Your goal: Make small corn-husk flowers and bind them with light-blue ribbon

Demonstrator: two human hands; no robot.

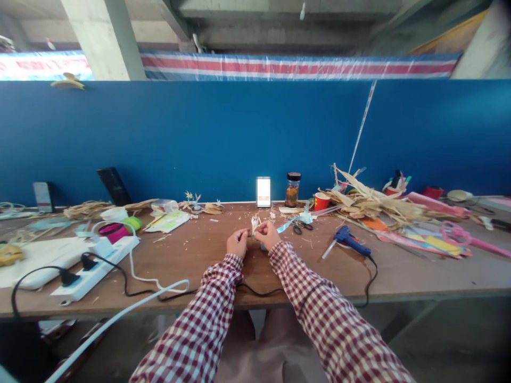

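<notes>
Over the middle of the wooden table [223, 266], both my hands pinch a small pale straw piece [255, 222] shaped like a little flower. My left hand [238, 242] is closed on its lower end. My right hand [266, 234] is closed on its upper part, fingers pressed together. Both sleeves are red-and-white checked. A pair of black scissors [302, 226] and a light blue ribbon [297, 219] lie just right of my right hand. A blue glue gun [351, 240] rests further right, its black cord running off the table's front edge.
A white power strip [96, 268] with plugs and cables sits at the left. A phone [263, 191], a jar [293, 190] and a red cup [321, 201] stand against the blue partition [239, 133]. A heap of dry husks [371, 202] and coloured paper [431, 242] fill the right side.
</notes>
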